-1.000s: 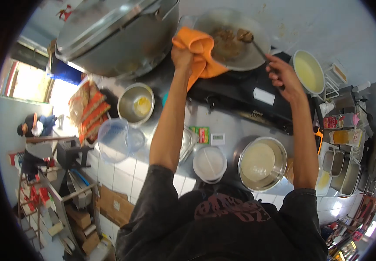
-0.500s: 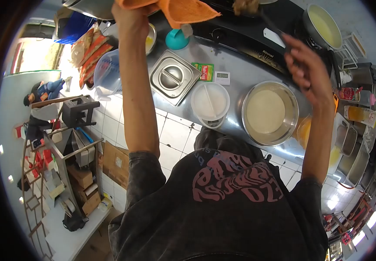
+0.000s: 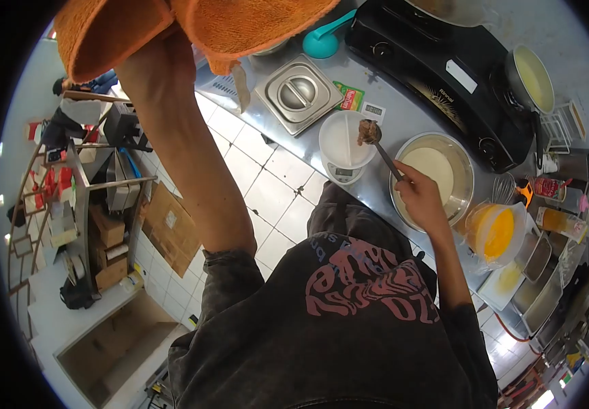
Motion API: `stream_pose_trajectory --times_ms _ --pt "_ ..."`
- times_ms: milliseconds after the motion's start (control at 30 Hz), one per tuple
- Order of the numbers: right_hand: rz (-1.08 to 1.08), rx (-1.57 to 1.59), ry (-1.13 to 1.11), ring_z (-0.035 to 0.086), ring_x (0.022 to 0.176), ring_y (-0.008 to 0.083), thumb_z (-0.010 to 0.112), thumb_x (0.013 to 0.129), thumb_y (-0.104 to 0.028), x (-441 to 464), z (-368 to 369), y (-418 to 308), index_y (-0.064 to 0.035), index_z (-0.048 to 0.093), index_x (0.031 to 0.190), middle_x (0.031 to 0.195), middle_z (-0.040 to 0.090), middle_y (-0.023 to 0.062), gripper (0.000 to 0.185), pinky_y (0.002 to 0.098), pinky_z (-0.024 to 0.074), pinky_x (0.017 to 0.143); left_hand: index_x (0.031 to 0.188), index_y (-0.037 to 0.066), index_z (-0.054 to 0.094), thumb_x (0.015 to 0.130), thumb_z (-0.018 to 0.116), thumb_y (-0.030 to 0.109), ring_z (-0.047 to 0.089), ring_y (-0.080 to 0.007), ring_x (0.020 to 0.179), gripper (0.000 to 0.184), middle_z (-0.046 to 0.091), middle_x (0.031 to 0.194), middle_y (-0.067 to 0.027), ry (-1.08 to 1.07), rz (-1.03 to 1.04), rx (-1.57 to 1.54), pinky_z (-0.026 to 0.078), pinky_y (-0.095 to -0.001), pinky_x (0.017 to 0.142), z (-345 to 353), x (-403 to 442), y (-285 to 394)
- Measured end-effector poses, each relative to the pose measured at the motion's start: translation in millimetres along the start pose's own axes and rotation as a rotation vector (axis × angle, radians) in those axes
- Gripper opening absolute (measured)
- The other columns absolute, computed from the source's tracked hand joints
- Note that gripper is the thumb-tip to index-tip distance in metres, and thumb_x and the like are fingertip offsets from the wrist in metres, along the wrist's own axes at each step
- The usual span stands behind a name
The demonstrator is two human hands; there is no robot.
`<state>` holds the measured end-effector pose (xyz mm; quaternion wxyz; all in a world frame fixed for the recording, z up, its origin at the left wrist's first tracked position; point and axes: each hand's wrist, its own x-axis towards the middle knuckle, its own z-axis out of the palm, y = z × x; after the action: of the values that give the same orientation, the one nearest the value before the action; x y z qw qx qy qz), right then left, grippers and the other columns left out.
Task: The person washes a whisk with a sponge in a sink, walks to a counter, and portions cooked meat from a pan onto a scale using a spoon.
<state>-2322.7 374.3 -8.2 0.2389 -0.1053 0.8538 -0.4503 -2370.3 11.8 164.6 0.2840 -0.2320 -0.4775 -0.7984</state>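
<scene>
At the top left, my left hand (image 3: 161, 68) is raised under a thick orange cloth (image 3: 253, 27) and grips it; the fingers are mostly hidden by the folds. My right hand (image 3: 420, 194) is closed around the dark handle of a spoon (image 3: 388, 161), which carries a brown lump (image 3: 369, 131) at its far end. That lump hangs over a white lidded tub (image 3: 342, 140) on a small kitchen scale (image 3: 343, 175). Directly beneath my right hand stands a steel bowl (image 3: 468, 198) of pale cream batter (image 3: 434, 167).
Behind the bowl is a black gas stove (image 3: 403, 61), with a pan (image 3: 536, 78) at its right end. A lidded steel container (image 3: 298, 95), a turquoise scoop (image 3: 320, 45) and a green packet (image 3: 350, 97) lie to the left. A bowl of orange liquid (image 3: 499, 232) sits at the right.
My right hand has brought the spoon from over the stove down and left to above the tub and bowl. My left hand and the orange cloth have moved left and nearer the camera.
</scene>
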Motion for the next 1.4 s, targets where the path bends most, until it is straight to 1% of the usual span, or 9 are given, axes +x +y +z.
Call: stream_pose_trajectory --times_ms 100,200,400,500,667,900,1100,1200,1400 --pt "-0.223 -0.331 0.077 0.06 0.076 0.0324 0.048 0.081 -0.001 0.0 25.0 -0.8 0.0034 0.052 0.121 0.078 0.057 0.0148 0.04 0.0408 0.047 0.069 0.133 0.006 0.034 0.094 0.049 0.029 0.046 -0.0236 0.117 0.048 0.045 0.128 -0.0111 0.058 -0.009 -0.132 0.038 -0.0397 0.104 8.1 -7.6 0.2" --pt "-0.112 -0.527 -0.043 0.06 0.089 0.0361 0.049 0.08 -0.001 -8.0 42.2 -8.7 0.0045 0.047 0.124 0.102 0.055 0.0241 0.044 0.0439 0.0501 0.074 0.131 0.005 0.037 0.093 0.051 0.03 0.048 -0.0241 0.115 0.048 0.048 0.126 -0.0113 -0.004 0.037 -0.034 0.04 -0.0401 0.102 12.9 -18.6 2.2" --pt "-0.056 -0.734 -0.045 0.059 0.091 0.0331 0.049 0.081 -0.001 -14.8 53.9 -19.8 0.0005 0.045 0.128 0.105 0.052 0.0192 0.047 0.0419 0.0528 0.073 0.131 0.006 0.039 0.092 0.054 0.032 0.05 -0.0244 0.113 0.049 0.048 0.126 -0.0114 0.352 0.124 0.058 0.042 -0.0416 0.1 38.3 -20.2 -3.1" --pt "-0.067 -0.804 -0.005 0.058 0.092 0.0316 0.05 0.081 -0.002 -17.7 50.7 -25.7 0.0 0.045 0.128 0.104 0.051 0.018 0.047 0.041 0.0534 0.071 0.13 0.006 0.04 0.091 0.054 0.032 0.05 -0.0249 0.113 0.049 0.048 0.126 -0.0115 0.028 0.092 -0.053 0.043 -0.0417 0.099 7.4 -20.5 -3.6" --pt "-0.062 -0.727 0.027 0.058 0.089 0.0319 0.05 0.081 -0.002 -23.6 39.2 -36.8 -0.0003 0.046 0.127 0.102 0.051 0.0178 0.047 0.0421 0.0527 0.07 0.13 0.006 0.04 0.091 0.055 0.032 0.05 -0.0245 0.113 0.049 0.048 0.126 -0.0112 0.257 0.078 0.014 0.043 -0.041 0.099 27.0 -15.1 -6.6" --pt "-0.105 -0.474 0.061 0.059 0.082 0.0362 0.048 0.083 -0.003 -29.8 17.2 -42.3 0.0012 0.048 0.125 0.096 0.055 0.0194 0.043 0.0428 0.05 0.074 0.129 0.007 0.041 0.091 0.056 0.032 0.051 -0.0234 0.111 0.048 0.049 0.124 -0.0103 -0.004 0.08 -0.041 0.045 -0.0395 0.097 19.4 -17.3 -8.4" --pt "-0.113 0.014 0.106 0.056 0.065 0.0198 0.049 0.082 -0.004 -24.9 -13.1 -30.1 0.0013 0.056 0.119 0.079 0.057 0.0116 0.038 0.031 0.0458 0.059 0.126 0.008 0.043 0.09 0.058 0.031 0.053 -0.0225 0.107 0.046 0.052 0.117 -0.0096 0.278 0.063 0.175 0.047 -0.0386 0.093 24.5 -4.0 -19.7" --pt "0.177 0.34 0.084 0.047 0.059 0.0068 0.051 0.081 -0.005 -23.0 -57.0 -59.4 -0.0018 0.057 0.12 0.075 0.053 0.0032 0.04 0.0206 0.037 0.048 0.122 0.006 0.046 0.091 0.057 0.028 0.057 -0.0223 0.102 0.04 0.055 0.113 -0.0096 0.25 0.008 0.179 0.05 -0.0379 0.088 17.8 -1.2 -38.4" --pt "-0.018 0.237 0.412 0.041 0.056 0.0015 0.05 0.081 -0.005 49.1 -164.6 -101.2 -0.003 0.058 0.119 0.065 0.047 -0.0012 0.039 0.0168 0.0303 0.045 0.123 0.003 0.048 0.092 0.053 0.024 0.058 -0.0244 0.104 0.038 0.057 0.118 -0.0117 0.279 -0.217 0.016 0.051 -0.0405 0.089 5.4 39.8 -123.4"
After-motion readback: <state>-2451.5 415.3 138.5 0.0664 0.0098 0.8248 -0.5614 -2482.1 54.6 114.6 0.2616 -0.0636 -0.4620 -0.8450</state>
